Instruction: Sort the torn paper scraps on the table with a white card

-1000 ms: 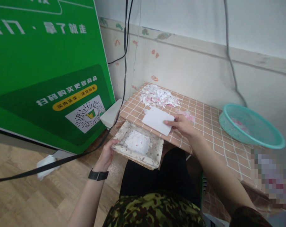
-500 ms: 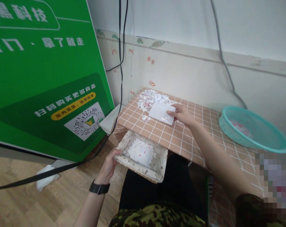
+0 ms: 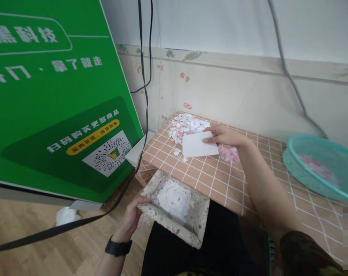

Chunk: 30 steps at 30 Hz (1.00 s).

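Observation:
My left hand [image 3: 132,215] grips the left rim of a shallow box [image 3: 201,214] covered in floral fabric, just below the table's front edge. A heap of white paper scraps [image 3: 174,199] with a few red bits lies in the box. Over the tabletop, my right hand [image 3: 224,137] pinches a flat white rectangular card [image 3: 198,145] by its right side. Behind the card is a pile of torn white and pinkish paper scraps [image 3: 188,124]. Pink scraps [image 3: 230,154] lie under my right wrist, and a few loose pieces sit left of the card.
The table [image 3: 214,180] has a brown cloth with a white grid and stands against the wall. A turquoise mesh basket [image 3: 314,168] with pink scraps is at its right. A green printed panel [image 3: 61,99] stands at left, with a black strap [image 3: 146,115] hanging before it.
The card has tilted up slightly and shifted a little right with my right hand, uncovering pink scraps behind the wrist. The view has turned slightly; my left hand still holds the box.

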Each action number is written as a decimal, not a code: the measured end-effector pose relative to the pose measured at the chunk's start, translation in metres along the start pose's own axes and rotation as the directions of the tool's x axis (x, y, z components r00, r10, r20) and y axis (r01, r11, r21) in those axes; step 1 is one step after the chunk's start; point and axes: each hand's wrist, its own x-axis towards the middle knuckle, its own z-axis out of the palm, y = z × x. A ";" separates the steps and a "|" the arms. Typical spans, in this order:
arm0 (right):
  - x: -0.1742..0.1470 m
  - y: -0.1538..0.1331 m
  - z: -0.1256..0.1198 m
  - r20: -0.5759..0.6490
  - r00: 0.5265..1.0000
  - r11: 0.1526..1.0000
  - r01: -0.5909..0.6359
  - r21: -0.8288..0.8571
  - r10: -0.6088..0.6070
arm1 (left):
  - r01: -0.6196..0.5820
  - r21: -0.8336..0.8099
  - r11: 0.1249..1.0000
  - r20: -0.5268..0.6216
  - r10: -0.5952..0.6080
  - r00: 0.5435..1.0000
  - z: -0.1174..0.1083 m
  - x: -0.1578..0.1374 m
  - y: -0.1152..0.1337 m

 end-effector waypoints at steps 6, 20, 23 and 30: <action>0.000 0.000 -0.005 0.029 0.999 1.000 0.018 0.019 -0.019 | -0.010 -0.013 1.000 0.002 0.010 1.000 0.007 -0.003 0.002; -0.004 -0.001 -0.008 0.053 0.998 0.998 0.043 -0.053 -0.040 | -0.036 0.041 0.999 0.014 0.036 0.999 0.016 -0.005 -0.008; -0.003 -0.001 -0.004 0.098 0.995 0.995 0.037 -0.093 -0.027 | -0.031 0.041 0.999 0.018 0.030 0.999 0.013 -0.004 -0.010; -0.006 -0.007 -0.003 0.157 0.984 0.988 0.098 -0.119 -0.079 | -0.022 0.057 0.998 0.035 0.020 0.999 0.012 -0.003 -0.010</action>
